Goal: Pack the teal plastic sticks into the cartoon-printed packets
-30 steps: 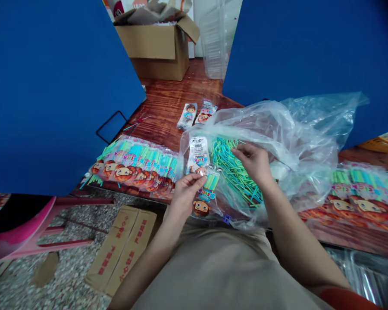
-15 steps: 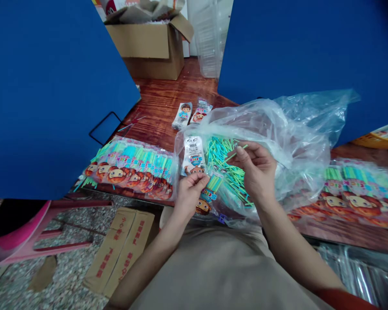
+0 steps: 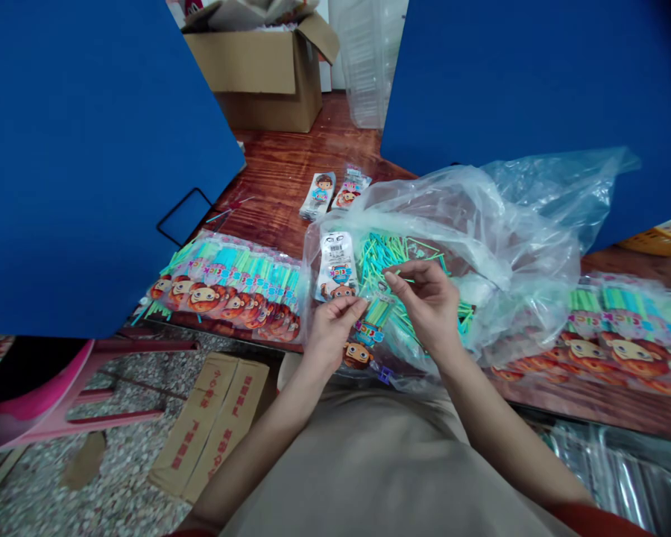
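Observation:
My left hand point(image 3: 331, 330) is closed, thumb and forefinger pinching the top edge of a small printed clear packet point(image 3: 370, 332) with green sticks and a cartoon figure. My right hand point(image 3: 432, 307) is held in a pinch just right of the packet's mouth. A thin green stick shows at its fingertips, partly hidden by the fingers. Behind both hands, loose green and blue sticks point(image 3: 379, 252) lie heaped inside a large clear plastic bag point(image 3: 452, 198). A stack of white printed packets point(image 3: 336, 257) lies left of the heap, above my left hand.
Rows of filled packets overlap on the left point(image 3: 229, 280) and right point(image 3: 626, 328) of the wooden table point(image 3: 268, 168). Two small packet stacks point(image 3: 317, 195) lie farther back. Blue panels point(image 3: 89, 149) flank both sides. A cardboard box point(image 3: 262, 74) stands behind; a pink stool point(image 3: 61, 403) is lower left.
My right hand has moved left and slightly down from over the heap to the packet's mouth, with the green stick. My left hand keeps its pinch; the view has shifted slightly.

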The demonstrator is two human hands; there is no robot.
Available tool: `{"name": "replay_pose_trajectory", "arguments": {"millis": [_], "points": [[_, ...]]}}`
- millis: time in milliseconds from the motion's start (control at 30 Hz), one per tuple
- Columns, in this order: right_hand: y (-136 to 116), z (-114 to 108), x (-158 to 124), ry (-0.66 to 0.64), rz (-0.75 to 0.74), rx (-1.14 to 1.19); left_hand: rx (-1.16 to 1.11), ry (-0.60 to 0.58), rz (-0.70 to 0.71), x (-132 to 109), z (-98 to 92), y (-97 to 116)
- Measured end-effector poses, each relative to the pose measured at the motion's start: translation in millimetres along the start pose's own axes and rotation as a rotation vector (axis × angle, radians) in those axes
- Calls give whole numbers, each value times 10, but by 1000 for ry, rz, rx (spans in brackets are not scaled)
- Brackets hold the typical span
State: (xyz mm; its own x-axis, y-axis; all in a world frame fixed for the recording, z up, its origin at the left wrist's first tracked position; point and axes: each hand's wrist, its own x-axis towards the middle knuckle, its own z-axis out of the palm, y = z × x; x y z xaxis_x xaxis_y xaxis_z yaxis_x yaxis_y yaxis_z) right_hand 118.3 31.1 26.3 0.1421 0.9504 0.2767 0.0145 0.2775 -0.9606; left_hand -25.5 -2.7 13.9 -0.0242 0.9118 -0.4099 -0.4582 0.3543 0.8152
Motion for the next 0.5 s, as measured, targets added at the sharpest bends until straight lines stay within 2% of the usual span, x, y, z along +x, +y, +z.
{"name": "replay_pose_trajectory", "arguments": {"millis": [100,200,267,333,400,500], "points": [[11,-90,-10,-117,-109,-173,-23,-15,-24,2,7,-1],[-18,-207,7,-309,-187,-331,-24,-27,-29,4,12,-12],[-43,-282,24,-460,-196,-368,-14,-26,-21,1,24,-15],[-64,-339,31,-555,-174,-383,-3,-20,-13,-12,45,-12],[-70,-371,18,-550,-146,-391,3,-16,-8,-34,68,-12],[-43,-363,-29,-400,-79,-329,8,-27,11,-70,79,-27]]}}
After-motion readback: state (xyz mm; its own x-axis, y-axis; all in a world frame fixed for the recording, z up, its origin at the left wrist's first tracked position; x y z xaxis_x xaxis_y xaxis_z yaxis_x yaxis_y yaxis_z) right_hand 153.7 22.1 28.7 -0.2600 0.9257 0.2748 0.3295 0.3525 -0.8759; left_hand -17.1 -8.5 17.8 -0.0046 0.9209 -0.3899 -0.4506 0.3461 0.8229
